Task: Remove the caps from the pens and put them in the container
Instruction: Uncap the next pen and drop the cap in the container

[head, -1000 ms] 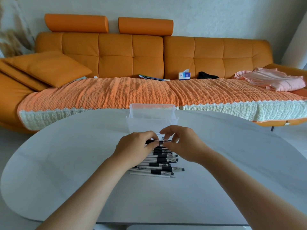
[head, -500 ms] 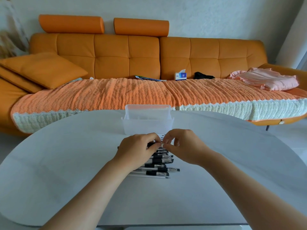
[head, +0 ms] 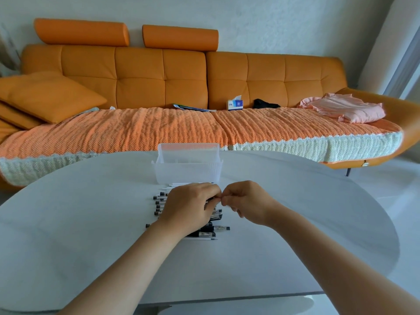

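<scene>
Head view: left hand [head: 188, 205] and right hand [head: 247, 203] meet over a stack of pens [head: 205, 230] at the middle of the white table [head: 91, 223].
Black pen ends poke out on the stack's left side. Just behind it, toward the far edge, the clear container [head: 188, 170] stands upright, apart from both hands. The left fingers curl round one pen [head: 211, 199], of which only a dark bit shows. The right hand touches the left at the fingertips, thumb and forefinger pinched on that pen's end. Whether the cap is off cannot be told.
</scene>
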Demonstrator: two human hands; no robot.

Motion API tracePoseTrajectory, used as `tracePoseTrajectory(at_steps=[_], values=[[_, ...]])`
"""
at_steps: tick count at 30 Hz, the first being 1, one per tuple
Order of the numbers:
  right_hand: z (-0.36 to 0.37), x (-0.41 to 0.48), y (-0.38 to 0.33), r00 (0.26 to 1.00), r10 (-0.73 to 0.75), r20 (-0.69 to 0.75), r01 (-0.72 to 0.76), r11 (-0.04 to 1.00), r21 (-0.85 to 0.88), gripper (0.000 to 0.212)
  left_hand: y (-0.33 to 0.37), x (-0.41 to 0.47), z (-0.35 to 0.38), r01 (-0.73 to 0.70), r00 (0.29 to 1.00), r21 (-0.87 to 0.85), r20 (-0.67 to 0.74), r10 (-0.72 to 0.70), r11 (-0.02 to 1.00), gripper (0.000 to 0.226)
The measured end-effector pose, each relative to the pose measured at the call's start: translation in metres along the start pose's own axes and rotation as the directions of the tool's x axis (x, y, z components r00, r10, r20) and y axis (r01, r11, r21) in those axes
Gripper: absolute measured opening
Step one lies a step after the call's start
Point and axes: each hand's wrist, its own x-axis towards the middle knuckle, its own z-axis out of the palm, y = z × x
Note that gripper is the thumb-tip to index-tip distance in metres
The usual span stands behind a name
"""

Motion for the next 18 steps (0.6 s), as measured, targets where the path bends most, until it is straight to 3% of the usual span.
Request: tracePoseTrajectory(at_steps=[2,4,8,10,13,15,18], values=[[-0.003,-0.001,0.002,0.999,0.030,0.029,-0.033,0.996,0.080,0.026,0.004,0.001,0.002,0.011,1.000,0.002,0.005,-0.011,1.000,0.012],[-0.006,-0.002,0.004,0.998,0.053,0.024,-0.054,0.996,0.072,0.027,0.009,0.003,0.003,0.137,0.988,-0.079,0.089,-0.130,0.987,0.011],[-0.008,-0.005,0.006,0.995,-0.085,-0.057,0.062,0.944,-0.324,0.016,0.011,0.009,0.007,0.363,0.909,-0.225,0.298,-0.291,0.904,0.012],[-0.008,-0.005,0.007,0.992,-0.110,-0.068,0.081,0.938,-0.336,0.016,0.012,0.010,0.007,0.345,0.918,-0.230,0.283,-0.276,0.910,0.011],[-0.012,-0.004,0.011,0.999,0.041,-0.035,-0.042,0.999,-0.023,0.025,0.011,0.009,0.010,0.106,0.990,-0.066,0.095,-0.100,0.992,0.009],[-0.016,-0.004,0.014,0.992,0.122,0.012,-0.122,0.991,0.055,0.028,0.007,0.010,0.009,0.048,0.998,-0.022,0.044,-0.047,0.999,0.008],[-0.021,-0.005,0.024,0.993,0.115,-0.009,-0.114,0.961,-0.253,0.021,-0.002,0.010,0.007,0.145,0.985,-0.058,0.103,-0.139,0.988,0.009]])
